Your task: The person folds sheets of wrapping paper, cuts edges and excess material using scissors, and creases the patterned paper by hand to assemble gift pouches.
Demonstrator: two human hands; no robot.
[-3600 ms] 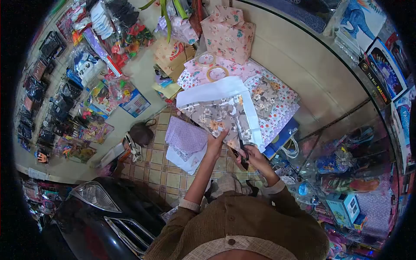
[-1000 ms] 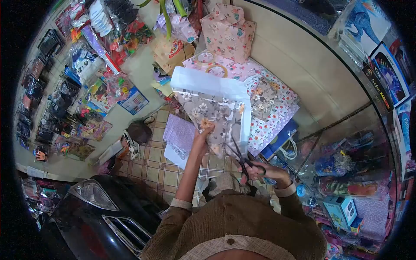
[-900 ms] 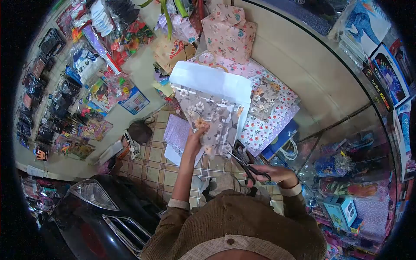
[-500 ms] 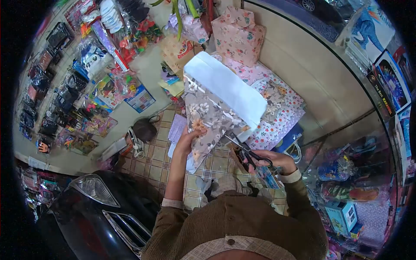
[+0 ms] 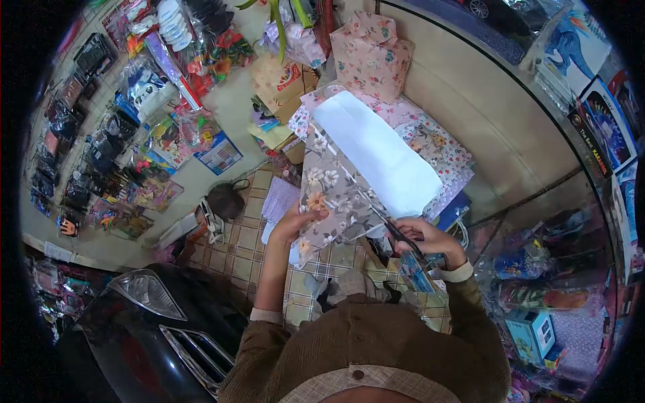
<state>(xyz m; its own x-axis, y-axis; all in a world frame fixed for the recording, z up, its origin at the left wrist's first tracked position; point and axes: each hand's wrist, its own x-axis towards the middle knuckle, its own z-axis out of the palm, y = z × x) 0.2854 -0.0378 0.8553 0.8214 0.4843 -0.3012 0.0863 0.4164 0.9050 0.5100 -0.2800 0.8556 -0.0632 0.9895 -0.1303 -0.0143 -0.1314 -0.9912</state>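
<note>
My left hand grips the lower left edge of a grey floral sheet of wrapping paper, thumb on top. The sheet's white underside is turned up along its upper right. Black-handled scissors are in my right hand, fingers wrapped around the handles. Their blades lie at the lower right edge of the grey sheet, pointing up and left. The blade tips are hard to make out against the paper.
Behind stand a pink floral wrapped package and a pile of floral paper. A black toy car is at lower left. Packaged goods hang on the left wall; a glass display case lines the right.
The sheet has shifted to the right, and more of its white side faces up. My right hand and the scissors have moved slightly up and right. My left hand keeps its hold.
</note>
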